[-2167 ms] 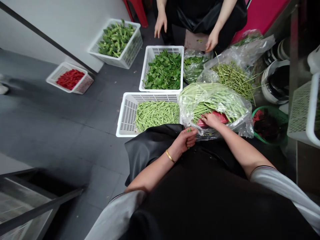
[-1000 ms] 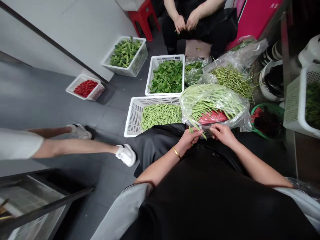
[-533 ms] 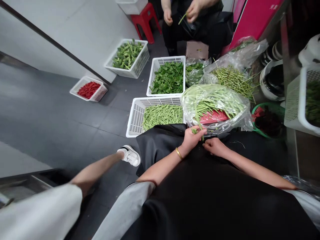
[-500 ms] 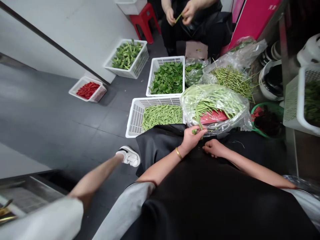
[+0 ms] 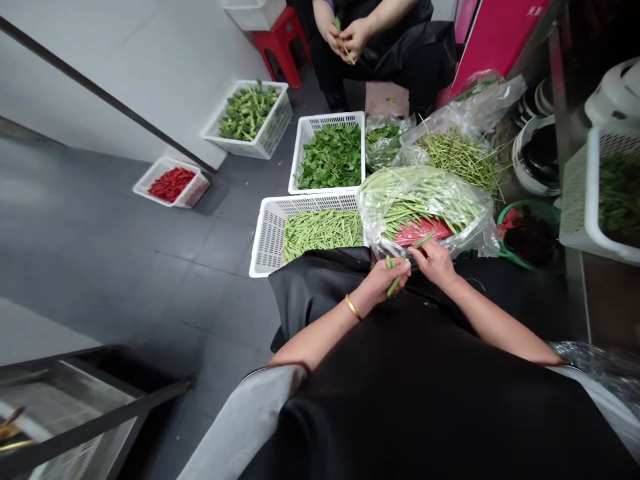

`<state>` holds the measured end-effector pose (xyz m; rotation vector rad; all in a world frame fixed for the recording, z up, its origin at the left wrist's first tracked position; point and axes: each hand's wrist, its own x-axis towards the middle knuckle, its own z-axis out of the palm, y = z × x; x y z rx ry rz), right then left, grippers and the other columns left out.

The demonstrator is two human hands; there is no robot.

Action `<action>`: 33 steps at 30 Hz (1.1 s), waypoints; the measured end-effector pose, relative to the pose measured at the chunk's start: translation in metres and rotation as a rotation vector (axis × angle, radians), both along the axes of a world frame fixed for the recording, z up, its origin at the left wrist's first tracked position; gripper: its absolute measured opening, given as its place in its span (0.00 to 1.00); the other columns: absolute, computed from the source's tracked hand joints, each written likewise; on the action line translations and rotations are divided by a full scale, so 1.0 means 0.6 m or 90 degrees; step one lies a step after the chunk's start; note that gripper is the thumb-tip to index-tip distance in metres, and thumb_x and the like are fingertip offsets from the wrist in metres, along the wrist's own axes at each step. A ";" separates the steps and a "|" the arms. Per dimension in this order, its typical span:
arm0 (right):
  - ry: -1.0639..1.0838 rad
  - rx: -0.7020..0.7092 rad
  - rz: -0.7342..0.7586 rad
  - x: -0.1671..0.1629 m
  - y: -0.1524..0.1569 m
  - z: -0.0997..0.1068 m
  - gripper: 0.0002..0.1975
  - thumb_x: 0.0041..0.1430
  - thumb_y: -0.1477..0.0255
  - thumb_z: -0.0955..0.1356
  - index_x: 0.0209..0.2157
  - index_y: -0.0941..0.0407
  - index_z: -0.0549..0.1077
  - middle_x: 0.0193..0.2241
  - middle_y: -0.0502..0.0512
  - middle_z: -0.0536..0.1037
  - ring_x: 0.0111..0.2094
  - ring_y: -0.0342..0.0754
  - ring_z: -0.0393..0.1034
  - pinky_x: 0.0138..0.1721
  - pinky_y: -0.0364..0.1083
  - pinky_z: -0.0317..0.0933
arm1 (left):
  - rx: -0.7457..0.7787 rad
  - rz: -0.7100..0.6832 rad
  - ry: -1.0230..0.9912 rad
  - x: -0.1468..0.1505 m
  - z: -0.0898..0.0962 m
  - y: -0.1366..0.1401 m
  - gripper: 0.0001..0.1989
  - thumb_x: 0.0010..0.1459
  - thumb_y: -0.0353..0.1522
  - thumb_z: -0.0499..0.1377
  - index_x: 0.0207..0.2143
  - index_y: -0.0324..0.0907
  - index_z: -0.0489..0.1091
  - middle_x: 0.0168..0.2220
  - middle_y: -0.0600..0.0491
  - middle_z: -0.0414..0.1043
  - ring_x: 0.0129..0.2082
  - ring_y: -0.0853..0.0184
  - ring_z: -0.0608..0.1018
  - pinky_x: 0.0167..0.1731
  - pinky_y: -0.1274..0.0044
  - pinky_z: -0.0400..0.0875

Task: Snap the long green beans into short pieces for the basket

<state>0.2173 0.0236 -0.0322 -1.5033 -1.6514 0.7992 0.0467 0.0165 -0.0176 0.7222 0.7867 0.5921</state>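
My left hand (image 5: 383, 280) is closed around several short pieces of green bean (image 5: 394, 287), above my black apron. Close beside it, my right hand (image 5: 436, 261) pinches a green bean (image 5: 423, 240) between thumb and fingers. Just beyond both hands lies an open clear plastic bag (image 5: 373, 200) of long green beans (image 5: 425, 190), with a red plastic sheet (image 5: 420, 231) inside. To the left of the bag, a white basket (image 5: 270, 233) holds a pile of short bean pieces (image 5: 323, 232).
Behind stand a white basket of leafy greens (image 5: 333, 153), a basket of cut green vegetables (image 5: 250, 110) and a small basket of red peppers (image 5: 171, 184). Opposite sits a co-worker, whose hands (image 5: 347, 40) hold a green stem. A green basket (image 5: 535, 207) and white buckets line the right.
My right hand has moved up toward my left and now holds a green bean. The passer-by's arm and shoe at the left have left the view.
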 end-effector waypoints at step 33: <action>-0.493 -0.318 -0.060 0.088 0.145 -0.083 0.22 0.63 0.58 0.62 0.44 0.64 0.72 0.39 0.72 0.78 0.41 0.57 0.74 0.41 0.49 0.63 | -0.160 0.135 -0.142 -0.030 -0.053 0.055 0.12 0.42 0.37 0.61 0.26 0.37 0.68 0.23 0.51 0.68 0.24 0.67 0.74 0.22 0.78 0.68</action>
